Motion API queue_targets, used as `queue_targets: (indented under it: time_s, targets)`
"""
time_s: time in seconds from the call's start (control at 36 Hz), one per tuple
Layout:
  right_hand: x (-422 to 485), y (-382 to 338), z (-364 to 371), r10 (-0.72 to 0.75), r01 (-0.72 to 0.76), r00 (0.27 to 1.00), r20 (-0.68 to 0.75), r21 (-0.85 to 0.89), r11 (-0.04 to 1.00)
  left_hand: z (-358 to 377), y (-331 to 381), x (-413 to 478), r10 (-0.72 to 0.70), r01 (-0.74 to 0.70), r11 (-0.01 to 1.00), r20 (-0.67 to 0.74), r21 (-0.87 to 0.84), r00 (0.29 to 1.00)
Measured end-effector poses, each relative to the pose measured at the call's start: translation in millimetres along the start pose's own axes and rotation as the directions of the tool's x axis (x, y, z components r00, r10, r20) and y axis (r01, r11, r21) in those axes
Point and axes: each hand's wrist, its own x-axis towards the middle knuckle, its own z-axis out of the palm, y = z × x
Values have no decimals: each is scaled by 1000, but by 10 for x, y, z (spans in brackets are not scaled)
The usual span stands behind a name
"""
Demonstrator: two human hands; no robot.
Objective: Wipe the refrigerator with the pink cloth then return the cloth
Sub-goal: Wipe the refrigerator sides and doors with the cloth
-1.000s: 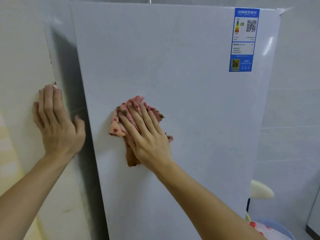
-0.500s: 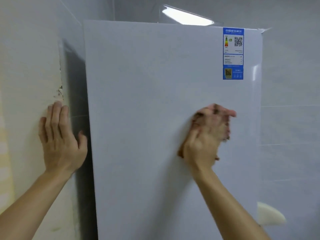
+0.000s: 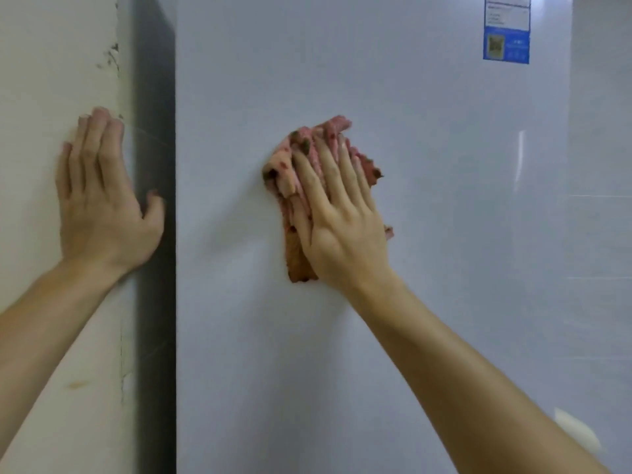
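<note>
- Head camera faced the front of a pale grey refrigerator [image 3: 342,371], whose door filled most of the view.
- Pink cloth [image 3: 284,172] sat bunched against the refrigerator door, near mid-height in the view and a little left of the door's centre. It had dark spots on the fabric, and an orange-brown tail hung below the palm.
- Right hand [image 3: 342,227] lay flat over the cloth and pressed it to the door. Its fingers were straight and close together, pointing up and slightly left, with no curl round the fabric. The thumb ran along the left side, partly lost in the folds.
- Cloth showed past the fingertips, to the left of the hand, and as a small scrap on the right.
- Left hand [image 3: 102,206] was spread flat on the cream wall [image 3: 51,63] just left of the refrigerator. Fingers were straight and pointed up, the thumb reached toward the dark side panel [image 3: 155,302], and it held nothing.
- Wall edge was chipped above the left fingertips, and a brownish smear lay lower down.
- Blue and white label [image 3: 506,42] was stuck at the door's upper right, cut by the top of the view, with print too blurred to read.
- Grey tiled wall [image 3: 602,234] stood to the right of the refrigerator.
- Blurred white shape [image 3: 578,429] showed at lower right beside the right forearm; could not tell what it was.
</note>
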Motion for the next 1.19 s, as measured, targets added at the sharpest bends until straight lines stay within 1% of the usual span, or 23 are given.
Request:
queue_targets:
  time_s: [0.08,0.17,0.22,0.28,0.33,0.36,0.39,0.44,0.53,0.58,0.64,0.69,0.75,0.81,0.86,0.92,0.97,1.06,1.08,1.14,1.19]
  targets:
    - [-158,279,-125,92,-96,994,-66,-67,993,-7,-29,-135,-12,12,1000,9,14,1000]
    - [-309,696,-374,273,-280,959,-78,-100,955,-28,-69,-256,-11,11,1000,33,11,999]
    - [-415,950,-593,421,-427,904,-78,-103,898,-44,-95,-352,-7,7,1000,47,4,999]
    - [-516,1045,-738,561,-564,826,-64,-70,823,-54,-119,-481,-19,19,1000,55,-8,998]
    - [-565,966,-728,643,-646,763,-67,-39,763,-47,-137,-629,-24,25,1000,44,-17,999]
    - [-573,883,-689,659,-663,748,-79,-35,748,-41,-140,-702,-23,23,1000,33,-15,999]
    - [-577,788,-627,659,-664,746,-93,-35,747,-37,-142,-770,-21,21,1000,22,-12,1000]
    - [-610,547,-499,634,-641,765,-109,-33,767,-36,-134,-890,-20,20,1000,16,-9,1000]
    - [-741,87,-273,557,-565,823,-113,-45,824,-45,-118,-1066,-17,18,1000,31,-24,999]
    - [-863,-279,-97,467,-478,873,-141,-55,877,-45,-122,-1190,-7,8,1000,32,-29,999]
    - [-996,-652,68,349,-358,924,-155,-32,933,-50,-129,-1308,7,-6,1000,33,-25,999]
    - [-1152,-944,193,214,-217,970,-112,-16,976,-61,-136,-1429,16,-15,1000,45,-20,999]
    - [-1289,-1066,229,107,-107,994,-7,-24,994,-79,-140,-1553,22,-22,1000,55,-8,998]
    - [-1354,-1015,193,42,-41,997,62,-28,999,-101,-148,-1662,15,-15,1000,57,-6,998]
    - [-1388,-906,137,11,-8,997,77,-33,999,-117,-162,-1751,-5,5,1000,56,-7,998]
    - [-1443,-743,82,24,-25,1000,-19,-24,999,-126,-177,-1824,-7,7,1000,47,-5,999]
    - [-1542,-513,4,88,-94,990,-107,-61,994,-137,-193,-1894,-12,12,1000,56,-7,998]
    - [-1682,-252,-168,229,-243,968,-105,-150,958,-162,-216,-2014,-20,20,1000,78,2,997]
    - [-1699,-253,-207,306,-315,948,-84,-142,938,-169,-221,-2052,-16,16,1000,84,5,996]
    - [-1683,-368,-200,461,-464,886,-55,-94,881,-179,-224,-2125,-10,10,1000,97,3,995]
    - [-1626,-594,-113,575,-578,815,-72,-52,814,-189,-231,-2180,-5,5,1000,107,2,994]
